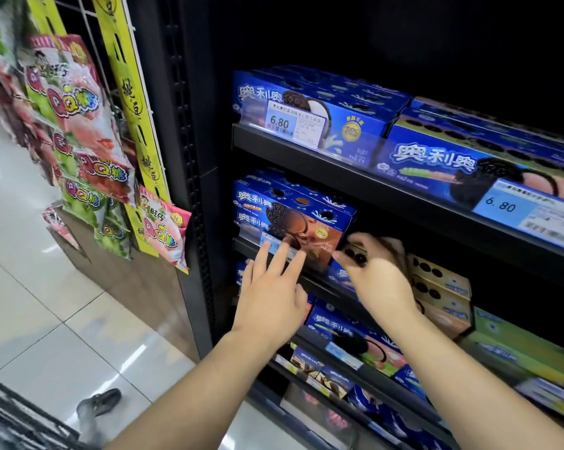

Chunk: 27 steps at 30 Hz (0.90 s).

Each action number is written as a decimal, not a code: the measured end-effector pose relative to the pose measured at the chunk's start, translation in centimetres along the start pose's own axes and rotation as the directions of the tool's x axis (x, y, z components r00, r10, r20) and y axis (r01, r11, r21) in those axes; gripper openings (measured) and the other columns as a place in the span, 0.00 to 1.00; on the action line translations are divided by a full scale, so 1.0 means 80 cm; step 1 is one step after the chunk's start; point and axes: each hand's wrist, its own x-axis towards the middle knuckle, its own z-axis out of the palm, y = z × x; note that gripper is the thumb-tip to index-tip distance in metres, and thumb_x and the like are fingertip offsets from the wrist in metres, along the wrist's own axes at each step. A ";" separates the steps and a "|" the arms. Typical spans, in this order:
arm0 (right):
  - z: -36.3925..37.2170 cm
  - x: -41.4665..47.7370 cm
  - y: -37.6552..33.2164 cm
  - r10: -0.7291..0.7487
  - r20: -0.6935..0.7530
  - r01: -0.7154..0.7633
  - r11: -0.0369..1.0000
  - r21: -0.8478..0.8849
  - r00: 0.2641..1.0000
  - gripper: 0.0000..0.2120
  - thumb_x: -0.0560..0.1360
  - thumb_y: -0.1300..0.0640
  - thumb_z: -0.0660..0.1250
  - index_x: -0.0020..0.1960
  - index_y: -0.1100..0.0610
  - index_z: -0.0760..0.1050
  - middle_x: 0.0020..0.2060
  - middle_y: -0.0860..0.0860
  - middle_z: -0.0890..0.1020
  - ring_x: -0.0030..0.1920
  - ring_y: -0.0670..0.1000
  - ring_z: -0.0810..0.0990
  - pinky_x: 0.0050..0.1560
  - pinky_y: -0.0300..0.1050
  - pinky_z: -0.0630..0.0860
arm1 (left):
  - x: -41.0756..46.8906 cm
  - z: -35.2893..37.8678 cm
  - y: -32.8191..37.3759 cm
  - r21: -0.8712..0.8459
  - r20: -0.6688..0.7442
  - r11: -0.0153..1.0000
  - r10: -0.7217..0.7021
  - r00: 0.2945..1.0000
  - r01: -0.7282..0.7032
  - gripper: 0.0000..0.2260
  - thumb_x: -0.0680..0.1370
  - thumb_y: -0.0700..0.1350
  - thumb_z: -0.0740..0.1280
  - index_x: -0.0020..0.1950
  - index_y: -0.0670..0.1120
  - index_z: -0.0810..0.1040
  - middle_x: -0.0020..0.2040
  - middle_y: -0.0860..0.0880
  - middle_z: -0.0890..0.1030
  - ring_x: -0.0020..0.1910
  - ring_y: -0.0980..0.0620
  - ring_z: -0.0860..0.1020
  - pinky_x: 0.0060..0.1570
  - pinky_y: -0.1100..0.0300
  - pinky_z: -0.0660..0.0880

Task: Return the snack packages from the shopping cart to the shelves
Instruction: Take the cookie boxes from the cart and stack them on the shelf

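The blue cookie box is shelved, pressed by the flat, open grip of the left hand. Beside it, a tan box is clasped by the right hand. The contents of the cart are unseen.

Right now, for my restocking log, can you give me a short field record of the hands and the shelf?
left hand: open, straight fingers touching blue box front
right hand: grips tan box end beside the blue box
shelf: the blue box stands at its left end
task state: tan box not yet released
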 end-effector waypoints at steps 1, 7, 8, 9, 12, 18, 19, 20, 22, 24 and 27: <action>-0.003 -0.012 -0.001 -0.045 -0.001 0.045 0.999 -0.014 0.999 0.16 0.76 0.41 0.68 0.62 0.44 0.75 0.55 0.48 0.79 0.56 0.53 0.79 0.54 0.52 0.79 | -0.007 0.000 0.000 -0.007 -0.009 1.000 0.004 1.000 -0.004 0.26 0.81 0.49 0.56 0.80 0.54 0.59 0.82 0.50 0.54 0.81 0.44 0.46 0.78 0.45 0.52; -0.004 -0.099 -0.007 -0.401 0.022 0.401 0.914 -0.060 0.916 0.10 0.78 0.46 0.69 0.57 0.48 0.79 0.57 0.42 0.80 0.59 0.51 0.74 0.56 0.47 0.66 | -0.088 -0.017 -0.005 -0.066 -0.127 0.997 -0.033 0.991 0.025 0.17 0.77 0.49 0.58 0.63 0.49 0.80 0.61 0.51 0.79 0.65 0.46 0.75 0.66 0.47 0.72; -0.002 -0.116 -0.011 -0.429 0.061 0.432 0.901 -0.049 0.901 0.09 0.77 0.46 0.69 0.56 0.47 0.80 0.56 0.41 0.80 0.58 0.50 0.74 0.55 0.45 0.64 | -0.111 -0.022 -0.006 -0.066 -0.142 0.996 -0.070 0.987 0.061 0.16 0.77 0.49 0.58 0.59 0.49 0.81 0.56 0.52 0.80 0.59 0.46 0.77 0.61 0.48 0.75; 0.003 -0.135 -0.016 -0.452 0.098 0.456 0.890 -0.016 0.886 0.09 0.77 0.46 0.69 0.55 0.46 0.79 0.55 0.40 0.80 0.58 0.49 0.74 0.54 0.44 0.63 | -0.138 -0.030 -0.006 -0.062 -0.148 0.992 -0.116 0.982 0.108 0.15 0.78 0.49 0.58 0.57 0.49 0.81 0.52 0.52 0.80 0.55 0.46 0.78 0.56 0.49 0.76; 0.006 -0.205 -0.036 -0.532 0.177 0.518 0.847 0.119 0.828 0.07 0.76 0.49 0.71 0.54 0.47 0.80 0.53 0.42 0.81 0.55 0.50 0.76 0.52 0.47 0.68 | -0.231 -0.050 -0.004 -0.047 -0.112 0.961 -0.278 0.954 0.274 0.09 0.80 0.47 0.63 0.57 0.51 0.80 0.50 0.52 0.79 0.51 0.45 0.77 0.51 0.49 0.75; 0.039 -0.380 -0.057 -0.678 0.427 0.554 0.735 0.391 0.598 0.11 0.78 0.47 0.64 0.53 0.52 0.80 0.51 0.47 0.82 0.52 0.53 0.79 0.54 0.50 0.75 | -0.454 -0.056 -0.040 -0.020 -0.024 0.856 -0.517 0.856 0.516 0.09 0.81 0.50 0.59 0.56 0.52 0.77 0.49 0.50 0.79 0.50 0.43 0.77 0.46 0.47 0.77; 0.046 -0.408 -0.058 -0.697 0.459 0.534 0.717 0.449 0.550 0.12 0.78 0.48 0.64 0.53 0.53 0.80 0.50 0.48 0.82 0.52 0.53 0.79 0.55 0.50 0.76 | -0.490 -0.053 -0.047 -0.008 -0.017 0.833 -0.553 0.833 0.553 0.08 0.81 0.50 0.60 0.55 0.51 0.76 0.47 0.50 0.78 0.48 0.42 0.77 0.44 0.47 0.76; 0.052 -0.435 -0.059 -0.705 0.487 0.503 0.709 0.494 0.515 0.11 0.78 0.49 0.65 0.52 0.55 0.81 0.49 0.50 0.83 0.51 0.52 0.79 0.56 0.47 0.76 | -0.525 -0.050 -0.052 -0.010 -0.009 0.805 -0.594 0.804 0.594 0.07 0.80 0.49 0.61 0.55 0.51 0.76 0.45 0.49 0.79 0.46 0.41 0.77 0.41 0.47 0.76; 0.067 -0.481 -0.056 -0.679 0.570 0.421 0.734 0.533 0.463 0.07 0.77 0.55 0.70 0.51 0.58 0.82 0.47 0.53 0.84 0.50 0.50 0.79 0.56 0.33 0.71 | -0.587 -0.040 -0.056 -0.025 0.023 0.732 -0.681 0.732 0.681 0.06 0.79 0.47 0.63 0.55 0.50 0.77 0.43 0.47 0.79 0.44 0.39 0.78 0.38 0.48 0.77; 0.089 -0.518 -0.048 -0.609 0.698 0.342 0.791 0.506 0.376 0.07 0.75 0.59 0.73 0.52 0.59 0.82 0.47 0.55 0.83 0.49 0.52 0.80 0.50 0.22 0.65 | -0.640 -0.027 -0.061 -0.011 0.079 0.666 -0.743 0.665 0.746 0.07 0.78 0.47 0.63 0.53 0.49 0.78 0.45 0.46 0.79 0.44 0.39 0.79 0.38 0.49 0.77; 0.125 -0.560 -0.044 -0.387 0.883 0.184 0.919 0.347 0.266 0.17 0.76 0.52 0.73 0.61 0.58 0.79 0.52 0.53 0.82 0.51 0.53 0.81 0.48 0.29 0.67 | -0.695 -0.017 -0.065 0.101 0.171 0.588 -0.805 0.568 0.803 0.12 0.78 0.55 0.57 0.54 0.52 0.75 0.49 0.46 0.77 0.46 0.38 0.78 0.40 0.46 0.77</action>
